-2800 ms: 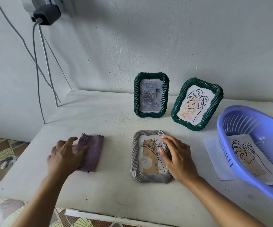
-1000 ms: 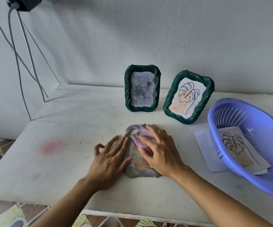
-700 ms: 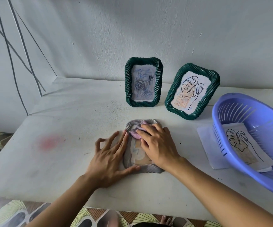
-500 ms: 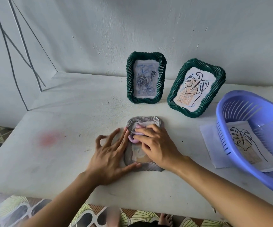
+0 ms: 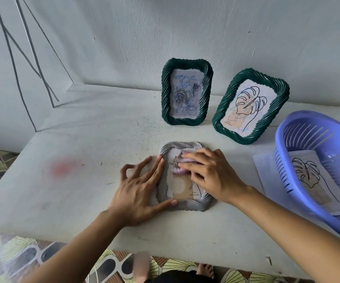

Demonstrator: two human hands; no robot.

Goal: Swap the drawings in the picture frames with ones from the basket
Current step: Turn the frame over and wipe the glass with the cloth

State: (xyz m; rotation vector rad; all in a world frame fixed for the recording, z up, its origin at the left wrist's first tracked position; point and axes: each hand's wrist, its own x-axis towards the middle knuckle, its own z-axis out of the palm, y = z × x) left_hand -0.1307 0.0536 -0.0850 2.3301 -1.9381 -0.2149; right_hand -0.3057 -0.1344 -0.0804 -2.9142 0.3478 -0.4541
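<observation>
White plaster wall and a pale table [image 5: 73,139] fill the view, and the grey frame [image 5: 185,207] lying flat near the table's front edge serves as landmark. Right of it, half over the table's right side, sits the purple basket [image 5: 287,144] with a leaf drawing [image 5: 316,180] inside and a loose sheet [image 5: 264,168] under its rim. Behind the grey frame stand two green frames, the upright one [image 5: 186,64] straight behind, the tilted one [image 5: 283,94] behind and to the right. The frame's long axis runs away from the person. The left hand [image 5: 138,193] lies spread and flat on its left rail, gripping nothing, pinning it down. The right hand [image 5: 210,174] presses a small purple cloth [image 5: 177,170] onto the glass near the far end, fingers extended over it. Wiping towards the person looks unobstructed; bare table lies broadly to the frame's left.
</observation>
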